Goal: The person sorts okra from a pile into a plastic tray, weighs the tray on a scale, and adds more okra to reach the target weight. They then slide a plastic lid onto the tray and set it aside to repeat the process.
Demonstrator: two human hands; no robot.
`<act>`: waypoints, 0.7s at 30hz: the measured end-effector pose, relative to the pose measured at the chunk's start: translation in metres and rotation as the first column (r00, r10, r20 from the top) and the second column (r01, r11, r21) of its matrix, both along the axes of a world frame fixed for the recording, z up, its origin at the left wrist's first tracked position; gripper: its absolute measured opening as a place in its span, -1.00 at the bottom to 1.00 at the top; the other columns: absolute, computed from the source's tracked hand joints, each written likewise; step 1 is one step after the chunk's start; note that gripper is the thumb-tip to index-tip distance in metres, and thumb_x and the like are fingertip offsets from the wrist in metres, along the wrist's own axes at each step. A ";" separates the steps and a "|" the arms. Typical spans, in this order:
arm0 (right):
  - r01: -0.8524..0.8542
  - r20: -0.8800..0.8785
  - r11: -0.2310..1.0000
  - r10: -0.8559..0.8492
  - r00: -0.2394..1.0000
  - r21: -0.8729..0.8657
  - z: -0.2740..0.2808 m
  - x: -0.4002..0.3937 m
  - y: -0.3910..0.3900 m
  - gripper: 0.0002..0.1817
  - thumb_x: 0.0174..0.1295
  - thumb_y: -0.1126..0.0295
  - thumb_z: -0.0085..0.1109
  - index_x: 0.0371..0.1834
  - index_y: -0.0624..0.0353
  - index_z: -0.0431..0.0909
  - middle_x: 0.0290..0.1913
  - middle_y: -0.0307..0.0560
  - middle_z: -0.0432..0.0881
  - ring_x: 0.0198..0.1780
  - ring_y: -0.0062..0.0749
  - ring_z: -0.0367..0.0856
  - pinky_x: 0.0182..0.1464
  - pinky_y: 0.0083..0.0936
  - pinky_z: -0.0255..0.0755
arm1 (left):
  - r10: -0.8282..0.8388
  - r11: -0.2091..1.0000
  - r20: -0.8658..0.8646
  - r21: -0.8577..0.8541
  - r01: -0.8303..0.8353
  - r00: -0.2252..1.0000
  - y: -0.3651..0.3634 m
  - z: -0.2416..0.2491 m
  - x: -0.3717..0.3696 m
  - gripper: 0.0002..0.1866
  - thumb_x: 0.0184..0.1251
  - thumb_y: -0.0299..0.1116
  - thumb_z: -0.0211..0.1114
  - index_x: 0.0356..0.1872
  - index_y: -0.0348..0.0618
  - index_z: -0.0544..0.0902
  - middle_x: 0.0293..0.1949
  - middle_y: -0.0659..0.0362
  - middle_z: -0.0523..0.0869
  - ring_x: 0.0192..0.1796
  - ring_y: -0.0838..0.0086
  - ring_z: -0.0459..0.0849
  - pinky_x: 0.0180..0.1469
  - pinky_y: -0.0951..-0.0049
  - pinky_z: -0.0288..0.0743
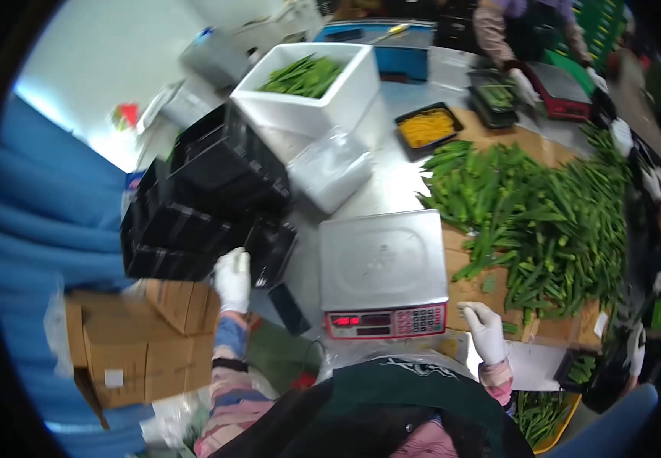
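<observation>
black plastic trays (193, 206) in a stack touch the gloved left hand (232, 279), fingers together. right hand (486, 328), fingers apart, rests beside the grey metal scale (383, 259).

Steel table (391, 179) bears scale (383, 271), possibly cardboard-backed okra (544, 214).

a stack of black plastic trays (193, 206) lies tipped on its side at the left of the steel table, open faces toward the scale, its lower edge touched by the gloved left hand (232, 279); the gloved right hand (486, 330) rests on cardboard beside loose green okra pods (544, 214)
</observation>
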State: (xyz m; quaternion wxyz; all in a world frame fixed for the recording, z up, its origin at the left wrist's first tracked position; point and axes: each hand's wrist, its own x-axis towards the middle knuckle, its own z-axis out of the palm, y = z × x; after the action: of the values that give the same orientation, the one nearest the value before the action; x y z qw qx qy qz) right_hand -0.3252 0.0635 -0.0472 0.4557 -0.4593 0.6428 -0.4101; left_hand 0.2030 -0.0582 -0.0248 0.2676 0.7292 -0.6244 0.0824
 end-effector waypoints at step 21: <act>0.085 -0.041 0.983 -0.079 0.996 0.161 -0.009 0.005 0.070 -0.68 0.42 0.29 0.22 0.02 0.35 0.68 -0.10 0.08 0.77 -0.04 -0.23 0.73 0.07 -0.42 0.55 | 0.039 0.980 -0.257 0.200 0.013 0.966 -0.008 -0.075 0.035 -0.73 0.47 -0.26 0.29 -0.20 -0.33 0.72 -0.33 0.07 0.74 -0.26 0.44 0.64 -0.08 0.38 0.52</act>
State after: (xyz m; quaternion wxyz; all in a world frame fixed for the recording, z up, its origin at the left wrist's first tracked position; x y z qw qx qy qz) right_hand -0.3205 0.1330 -0.0561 0.4632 -0.4008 0.7003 -0.3666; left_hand 0.2381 -0.0660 -0.0996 0.2720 0.7609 -0.5843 -0.0753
